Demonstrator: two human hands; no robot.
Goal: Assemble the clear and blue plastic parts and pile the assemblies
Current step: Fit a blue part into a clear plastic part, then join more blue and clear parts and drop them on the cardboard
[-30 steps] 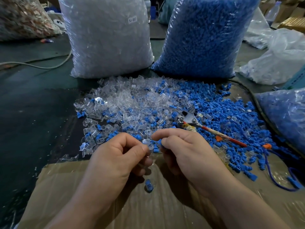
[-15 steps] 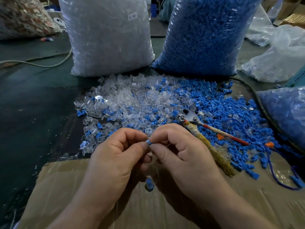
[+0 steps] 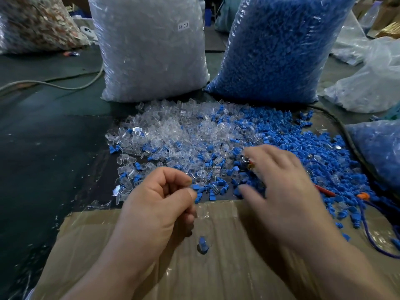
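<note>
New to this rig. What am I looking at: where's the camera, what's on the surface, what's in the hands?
There is no machine here. A person works with two bare hands, and the single view comes from a camera worn on the head, looking forward and down.

The left hand pinches a small part between thumb and forefinger; a bit of blue shows there. The right hand is blurred, with its fingers spread over the loose parts, holding nothing.

On the dark surface lie clear parts and blue parts, mixed in the middle. Behind them stand a bag of clear parts and a bag of blue parts. Nearest the person is a sheet of cardboard with one blue-and-clear piece on it.
</note>
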